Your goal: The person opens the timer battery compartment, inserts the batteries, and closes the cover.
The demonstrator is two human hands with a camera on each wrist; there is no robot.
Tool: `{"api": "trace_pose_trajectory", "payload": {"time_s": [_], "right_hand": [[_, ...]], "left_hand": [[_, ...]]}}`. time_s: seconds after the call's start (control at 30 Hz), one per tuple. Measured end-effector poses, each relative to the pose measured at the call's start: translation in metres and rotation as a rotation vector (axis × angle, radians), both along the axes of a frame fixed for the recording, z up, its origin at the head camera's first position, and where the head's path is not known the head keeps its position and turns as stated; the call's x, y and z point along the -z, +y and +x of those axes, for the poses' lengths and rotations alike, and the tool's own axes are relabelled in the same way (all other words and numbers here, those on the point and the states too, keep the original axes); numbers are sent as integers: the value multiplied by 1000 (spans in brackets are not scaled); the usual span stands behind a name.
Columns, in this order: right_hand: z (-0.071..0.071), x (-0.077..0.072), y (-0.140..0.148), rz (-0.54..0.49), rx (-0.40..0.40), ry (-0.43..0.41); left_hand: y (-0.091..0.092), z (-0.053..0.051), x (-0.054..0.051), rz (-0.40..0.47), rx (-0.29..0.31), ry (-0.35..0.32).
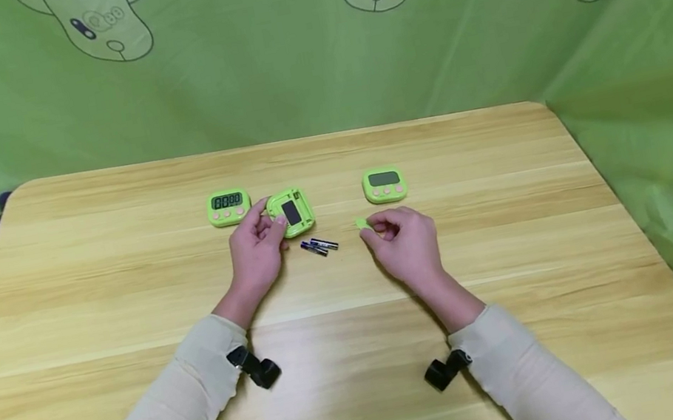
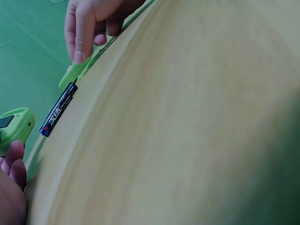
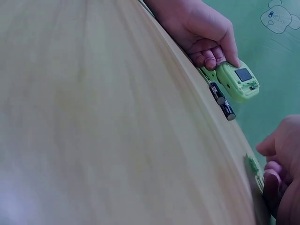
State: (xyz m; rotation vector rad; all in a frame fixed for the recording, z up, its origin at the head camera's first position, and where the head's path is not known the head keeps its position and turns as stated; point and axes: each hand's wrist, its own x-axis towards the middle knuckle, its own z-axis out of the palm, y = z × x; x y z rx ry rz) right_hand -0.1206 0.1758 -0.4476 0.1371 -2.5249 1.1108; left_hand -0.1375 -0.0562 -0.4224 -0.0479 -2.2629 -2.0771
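Note:
My left hand (image 1: 254, 256) holds a green digital timer (image 1: 303, 210) with its back turned up. The battery compartment is uncovered, and a dark rectangle sits on the back. Between the thumb and index finger of my right hand (image 1: 412, 245) is a small light-green piece (image 1: 362, 223), which looks like a battery cover; the fingers hide part of it. Two dark batteries (image 1: 314, 248) lie side by side on the table, between the hands and just below the held timer. The right wrist view shows the batteries (image 3: 228, 111) near the timer (image 3: 237, 86).
Behind the left hand, a second green timer (image 1: 218, 217) lies face up with digits on its screen. A third timer (image 1: 383, 178), its screen blank, lies beyond the right hand. The wooden table (image 1: 354, 387) ends at a green curtain (image 1: 287, 83).

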Motion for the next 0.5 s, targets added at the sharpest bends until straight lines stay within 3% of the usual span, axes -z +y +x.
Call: {"api": "trace_pose_trajectory", "payload": {"time_s": [0.27,0.5], "right_hand": [[3,1,-22,-121,-168,48],[2,2,-34,-62,-213,-2]], "left_hand": [[-1,-1,1,0,-4,-11],[0,-1,1,1,2,-13]]}}
